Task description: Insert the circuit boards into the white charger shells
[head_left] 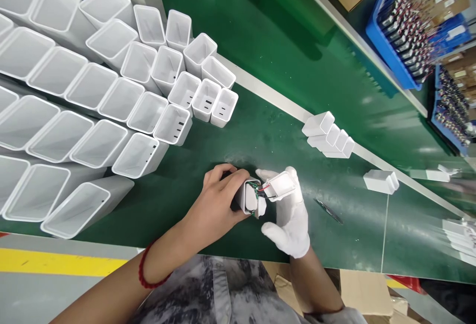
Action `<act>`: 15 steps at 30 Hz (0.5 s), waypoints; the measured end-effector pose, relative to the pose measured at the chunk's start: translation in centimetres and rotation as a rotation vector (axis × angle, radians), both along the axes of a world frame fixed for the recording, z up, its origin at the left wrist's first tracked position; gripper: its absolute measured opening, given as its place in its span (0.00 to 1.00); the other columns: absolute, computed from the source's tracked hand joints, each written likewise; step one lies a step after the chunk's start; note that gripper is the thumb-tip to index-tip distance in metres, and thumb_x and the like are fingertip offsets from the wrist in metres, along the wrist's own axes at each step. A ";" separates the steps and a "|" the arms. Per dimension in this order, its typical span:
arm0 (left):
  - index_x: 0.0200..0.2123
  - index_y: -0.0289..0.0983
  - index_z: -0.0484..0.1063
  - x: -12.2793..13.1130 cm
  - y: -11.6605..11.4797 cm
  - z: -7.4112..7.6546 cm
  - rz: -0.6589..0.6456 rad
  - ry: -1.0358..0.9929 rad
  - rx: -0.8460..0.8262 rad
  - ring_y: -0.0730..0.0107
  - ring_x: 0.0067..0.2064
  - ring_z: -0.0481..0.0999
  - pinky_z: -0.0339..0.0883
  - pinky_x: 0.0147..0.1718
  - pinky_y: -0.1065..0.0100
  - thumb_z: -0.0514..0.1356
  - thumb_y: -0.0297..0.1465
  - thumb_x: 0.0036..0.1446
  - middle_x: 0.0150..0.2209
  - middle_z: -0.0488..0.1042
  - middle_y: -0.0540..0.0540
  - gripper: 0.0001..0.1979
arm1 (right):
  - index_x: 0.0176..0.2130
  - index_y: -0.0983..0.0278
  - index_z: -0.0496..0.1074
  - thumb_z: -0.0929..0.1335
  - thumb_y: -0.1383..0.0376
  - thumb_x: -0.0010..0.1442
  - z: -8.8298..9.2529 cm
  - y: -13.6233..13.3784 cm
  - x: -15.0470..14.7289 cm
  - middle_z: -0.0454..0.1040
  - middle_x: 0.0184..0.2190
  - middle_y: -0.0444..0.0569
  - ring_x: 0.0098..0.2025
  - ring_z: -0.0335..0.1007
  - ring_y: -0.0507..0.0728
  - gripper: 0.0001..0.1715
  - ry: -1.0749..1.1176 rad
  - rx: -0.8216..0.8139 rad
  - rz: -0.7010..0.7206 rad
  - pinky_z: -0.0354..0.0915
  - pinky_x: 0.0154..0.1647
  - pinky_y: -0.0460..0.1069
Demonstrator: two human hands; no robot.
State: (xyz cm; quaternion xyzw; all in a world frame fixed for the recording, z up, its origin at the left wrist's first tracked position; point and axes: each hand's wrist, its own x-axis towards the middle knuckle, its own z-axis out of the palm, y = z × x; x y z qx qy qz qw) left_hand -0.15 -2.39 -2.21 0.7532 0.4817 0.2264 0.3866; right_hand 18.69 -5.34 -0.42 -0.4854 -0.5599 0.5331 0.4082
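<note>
Clamped in the bare left hand, a white casing, far white label too small to be read, casing's long axis run crosswise, its open mouth turned toward the gloved right hand, thumb spread, wired cap backed by fingers, whether pinched cannot be told, table edged close below the hands, green surface stretched beyond.

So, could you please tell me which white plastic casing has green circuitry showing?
The white rectangular plastic casing in the bare left hand; the open white casings in rows show none.
</note>
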 end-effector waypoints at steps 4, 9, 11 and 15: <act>0.54 0.38 0.62 0.0 0.1 -0.1 0.003 0.003 0.019 0.50 0.56 0.64 0.61 0.53 0.53 0.69 0.27 0.51 0.50 0.74 0.41 0.29 | 0.68 0.44 0.46 0.69 0.55 0.64 0.3 -0.4 -0.9 0.63 0.64 0.48 0.65 0.61 0.65 0.42 0.068 -0.166 -0.040 0.58 0.65 0.66; 0.54 0.37 0.62 0.1 0.3 0.0 0.002 0.004 0.037 0.50 0.56 0.65 0.62 0.51 0.54 0.69 0.26 0.49 0.50 0.74 0.40 0.30 | 0.66 0.45 0.54 0.70 0.57 0.62 0.6 -0.3 -1.8 0.67 0.61 0.45 0.64 0.62 0.62 0.38 0.097 -0.257 -0.143 0.54 0.68 0.64; 0.53 0.37 0.62 0.1 0.3 0.0 0.000 0.001 0.030 0.50 0.56 0.65 0.61 0.52 0.54 0.69 0.26 0.49 0.50 0.74 0.41 0.29 | 0.66 0.45 0.54 0.70 0.58 0.63 0.5 -0.3 -2.0 0.67 0.61 0.45 0.63 0.63 0.61 0.38 0.122 -0.262 -0.153 0.54 0.68 0.63; 0.54 0.39 0.61 0.1 0.1 -0.1 0.004 -0.002 0.016 0.51 0.56 0.65 0.61 0.51 0.54 0.67 0.26 0.51 0.50 0.74 0.42 0.28 | 0.66 0.45 0.53 0.70 0.60 0.64 -0.3 -0.6 -2.4 0.66 0.61 0.46 0.63 0.64 0.60 0.38 0.086 -0.236 -0.159 0.56 0.67 0.62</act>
